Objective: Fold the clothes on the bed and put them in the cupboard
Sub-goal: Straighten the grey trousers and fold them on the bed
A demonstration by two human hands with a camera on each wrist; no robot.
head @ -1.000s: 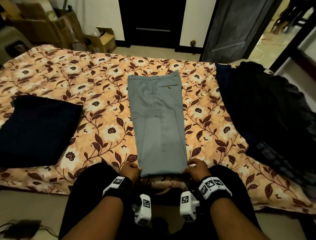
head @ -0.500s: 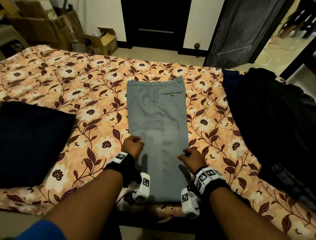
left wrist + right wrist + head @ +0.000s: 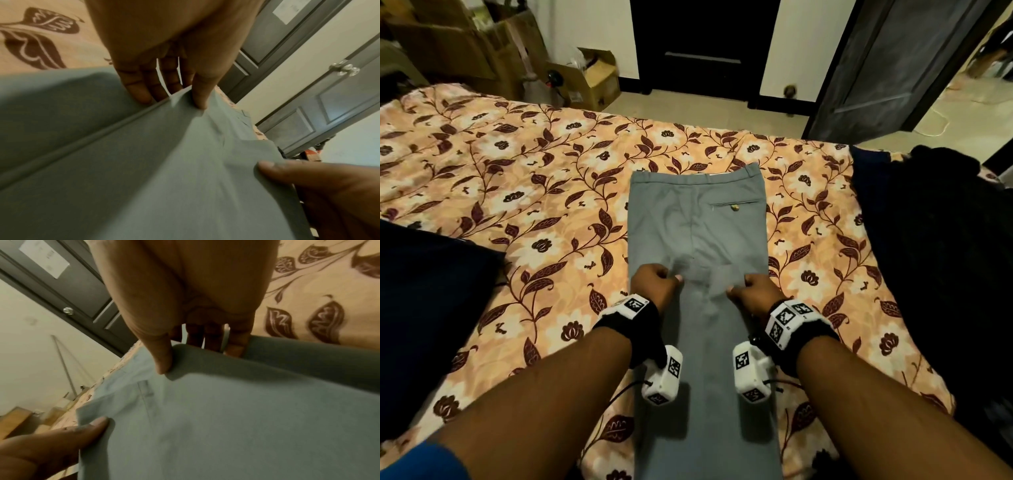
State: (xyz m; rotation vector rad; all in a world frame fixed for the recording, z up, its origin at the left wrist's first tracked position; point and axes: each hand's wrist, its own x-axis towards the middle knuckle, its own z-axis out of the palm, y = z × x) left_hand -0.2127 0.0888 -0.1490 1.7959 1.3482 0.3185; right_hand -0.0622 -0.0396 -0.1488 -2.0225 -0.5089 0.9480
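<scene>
Grey trousers (image 3: 698, 222) lie lengthwise on the floral bedspread (image 3: 517, 192), waistband and buttoned back pocket at the far end. My left hand (image 3: 666, 279) pinches the left corner of the lifted leg end, thumb on top and fingers beneath, as the left wrist view shows on the grey trousers (image 3: 144, 162). My right hand (image 3: 739, 287) pinches the right corner the same way, seen on the grey trousers (image 3: 236, 418) in the right wrist view. Both hands hold that end above the middle of the trousers, roughly at seat level. The layer under it is partly hidden.
A folded dark navy garment (image 3: 431, 308) lies at the bed's left. A black heap of clothes (image 3: 935, 257) covers the right side. Beyond the bed stand cardboard boxes (image 3: 592, 82), a dark doorway (image 3: 705, 44) and a grey door (image 3: 893, 68).
Both hands have carried the trouser leg end from the near bed edge forward over the trousers toward the waistband. The view has leaned in over the bed.
</scene>
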